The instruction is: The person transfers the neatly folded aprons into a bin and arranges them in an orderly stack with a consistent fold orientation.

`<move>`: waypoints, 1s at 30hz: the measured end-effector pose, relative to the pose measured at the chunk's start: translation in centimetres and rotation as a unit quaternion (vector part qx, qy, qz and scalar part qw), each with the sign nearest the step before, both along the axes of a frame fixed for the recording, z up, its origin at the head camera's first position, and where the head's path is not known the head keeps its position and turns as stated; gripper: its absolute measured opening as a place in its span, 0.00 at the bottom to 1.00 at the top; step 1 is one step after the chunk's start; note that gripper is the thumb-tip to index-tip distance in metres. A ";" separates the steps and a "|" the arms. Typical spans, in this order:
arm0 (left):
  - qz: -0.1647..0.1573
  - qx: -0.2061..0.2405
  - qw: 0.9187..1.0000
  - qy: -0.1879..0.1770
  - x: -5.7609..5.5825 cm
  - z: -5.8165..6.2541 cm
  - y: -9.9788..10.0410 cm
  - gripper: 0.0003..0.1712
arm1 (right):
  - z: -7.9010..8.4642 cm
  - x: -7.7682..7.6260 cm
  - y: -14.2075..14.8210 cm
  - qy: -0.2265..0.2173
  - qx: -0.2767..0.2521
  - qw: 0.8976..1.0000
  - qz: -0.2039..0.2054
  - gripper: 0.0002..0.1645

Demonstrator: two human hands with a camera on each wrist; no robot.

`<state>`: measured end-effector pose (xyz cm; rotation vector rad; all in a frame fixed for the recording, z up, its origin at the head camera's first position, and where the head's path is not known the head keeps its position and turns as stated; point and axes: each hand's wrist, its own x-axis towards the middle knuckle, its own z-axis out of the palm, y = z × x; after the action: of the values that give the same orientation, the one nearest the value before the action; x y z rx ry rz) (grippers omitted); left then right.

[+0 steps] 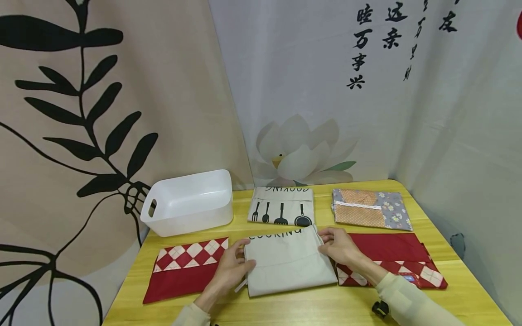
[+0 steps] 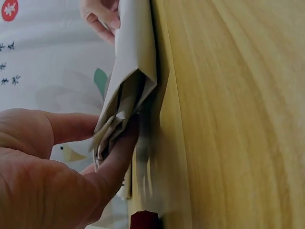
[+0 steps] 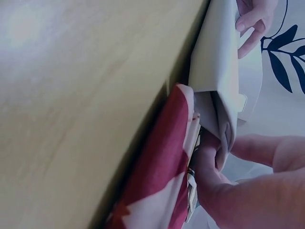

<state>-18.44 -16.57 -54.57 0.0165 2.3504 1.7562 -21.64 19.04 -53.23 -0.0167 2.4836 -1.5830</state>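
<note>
A folded pale grey apron [image 1: 290,267] with COOKING lettering along its far edge lies in front of me, a short strap poking out at its left side. My left hand [image 1: 230,270] pinches its left edge, thumb on top and fingers underneath, as the left wrist view shows with the layered folds of the apron [image 2: 136,43]. At the far right corner my right hand [image 1: 341,246] grips the same way. In the right wrist view its fingers reach into the folds of the apron [image 3: 212,52], right beside a red cloth [image 3: 159,157].
Red checked folded cloths lie left [image 1: 185,276] and right [image 1: 387,246]. Behind are another folded COOKING apron [image 1: 281,208], a floral-and-orange folded cloth [image 1: 371,210] and a white plastic bin [image 1: 189,224]. The yellow wooden table [image 1: 452,253] ends at hanging curtains [image 1: 183,90].
</note>
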 end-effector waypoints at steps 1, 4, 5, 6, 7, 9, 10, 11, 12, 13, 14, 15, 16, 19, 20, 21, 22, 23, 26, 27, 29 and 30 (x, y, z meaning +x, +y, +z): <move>0.004 0.004 1.000 0.005 0.0 0.0 0.0 0.41 | 0.0 0.0 0.0 0.001 -0.002 1.000 -0.002 0.31; 0.019 0.010 1.000 0.021 0.1 0.0 0.2 0.40 | 0.1 0.1 0.0 0.006 -0.013 1.000 -0.002 0.32; 0.024 0.013 0.999 0.025 0.1 0.0 0.2 0.40 | 0.2 0.1 0.0 0.007 -0.018 1.000 -0.001 0.32; 0.030 0.014 0.999 0.029 0.1 0.0 0.2 0.40 | 0.3 0.1 0.0 0.010 -0.022 1.000 -0.001 0.33; 0.037 0.017 0.999 0.033 0.1 0.1 0.2 0.40 | 0.3 0.2 0.0 0.012 -0.026 1.000 -0.001 0.33; 0.050 0.023 0.998 0.040 0.1 0.1 0.3 0.41 | 0.5 0.2 0.0 0.016 -0.031 0.999 -0.002 0.34; 0.057 0.024 0.997 0.045 0.1 0.2 0.3 0.41 | 0.5 0.2 0.0 0.018 -0.032 0.999 -0.005 0.34; 0.063 0.026 0.997 0.048 0.1 0.3 0.3 0.41 | 0.6 0.2 0.0 0.021 -0.030 0.999 -0.007 0.33; 0.069 0.027 0.996 0.051 0.0 0.4 0.3 0.41 | 0.6 0.1 0.0 0.023 -0.029 0.999 -0.010 0.33; 0.073 0.028 0.995 0.055 0.0 0.6 0.3 0.41 | 0.7 0.1 0.0 0.026 -0.029 0.999 -0.012 0.32; 0.078 0.028 0.995 0.059 0.0 0.7 0.3 0.41 | 0.8 0.1 0.0 0.028 -0.029 0.999 -0.016 0.32; 0.082 0.029 0.994 0.061 -0.1 0.9 0.3 0.40 | 0.9 0.0 -0.1 0.029 -0.031 0.999 -0.020 0.32; 0.085 0.030 0.994 0.066 -0.2 1.0 0.2 0.40 | 1.0 0.0 -0.1 0.032 -0.032 0.999 -0.021 0.31; 0.098 0.033 0.992 0.070 -0.4 1.5 0.0 0.38 | 1.3 -0.2 -0.2 0.037 -0.035 0.998 -0.024 0.31; 0.102 0.033 0.992 0.072 -0.4 1.7 0.0 0.38 | 1.4 -0.3 -0.3 0.038 -0.036 0.998 -0.025 0.31; 0.104 0.034 0.991 0.075 -0.5 1.9 -0.1 0.37 | 1.6 -0.3 -0.3 0.040 -0.036 0.998 -0.024 0.31; 0.106 0.035 0.991 0.078 -0.6 2.1 -0.2 0.37 | 1.7 -0.4 -0.3 0.040 -0.037 0.998 -0.023 0.31; 0.108 0.037 0.990 0.078 -0.7 2.2 -0.3 0.37 | 1.9 -0.4 -0.3 0.041 -0.037 0.998 -0.023 0.31; 0.108 0.047 0.989 0.084 -1.0 2.7 -0.5 0.37 | 2.4 -0.7 -0.4 0.046 -0.038 0.998 -0.021 0.32; 0.108 0.051 0.989 0.085 -1.1 2.9 -0.6 0.37 | 2.6 -0.8 -0.4 0.049 -0.038 0.998 -0.020 0.32; 0.111 0.056 0.989 0.084 -1.4 3.2 -0.7 0.37 | 2.9 -0.9 -0.5 0.053 -0.039 0.998 -0.019 0.33; 0.113 0.056 0.988 0.084 -1.5 3.3 -0.7 0.37 | 3.1 -1.0 -0.5 0.056 -0.042 0.997 -0.019 0.33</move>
<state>-19.92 -17.29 -51.24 -0.0913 2.4495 2.0663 -22.68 18.57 -50.10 -0.0731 2.5123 -1.7451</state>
